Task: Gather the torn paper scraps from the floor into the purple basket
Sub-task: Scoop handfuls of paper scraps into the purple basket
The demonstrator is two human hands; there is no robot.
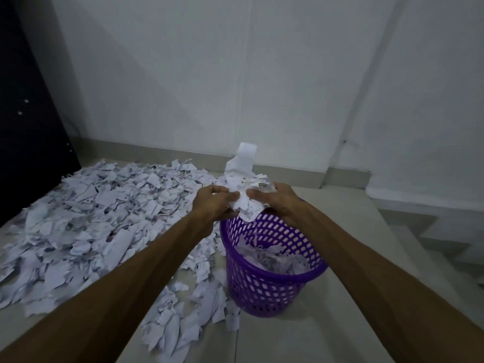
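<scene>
Scraps: a bunch of torn paper scraps [245, 191], white, crumpled, faintly printed, held above the far rim of the basket.
Hands: the left hand [216, 205] and right hand [275, 199] both grip the bunch from either side.
Basket: one purple basket [264, 286], round perforated plastic, upright on the floor [301, 341], partly filled with scraps.
Pile: loose scraps [86, 224], too many to count, spread left of the basket.
Wall: plain white wall [235, 74] on the far side.
</scene>
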